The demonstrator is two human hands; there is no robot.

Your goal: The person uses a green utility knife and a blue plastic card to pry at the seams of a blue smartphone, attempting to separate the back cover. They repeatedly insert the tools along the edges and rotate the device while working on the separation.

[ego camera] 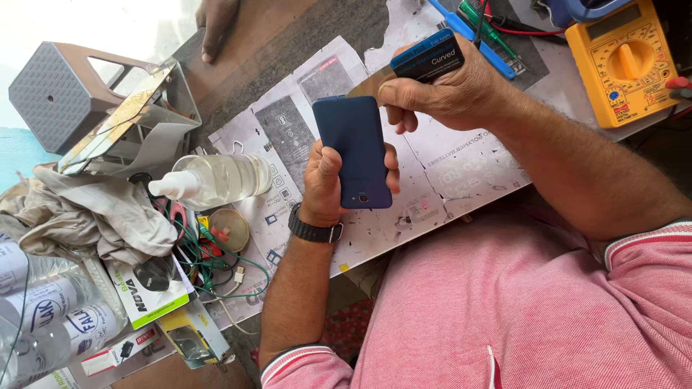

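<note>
My left hand [324, 184] grips a dark blue phone [353, 151], its back facing up, over the workbench. A black watch sits on that wrist. My right hand [450, 90] hovers just above the phone's top end and pinches a small dark blue and black card or package [427, 57] between thumb and fingers. The phone's screen side is hidden.
A yellow multimeter [623, 61] lies at the far right, with screwdrivers [479, 32] next to it. A clear spray bottle [216, 180], crumpled cloth [94, 212], wires and small boxes crowd the left. Another person's hand [215, 25] rests at the top. Printed paper sheets [447, 169] cover the bench.
</note>
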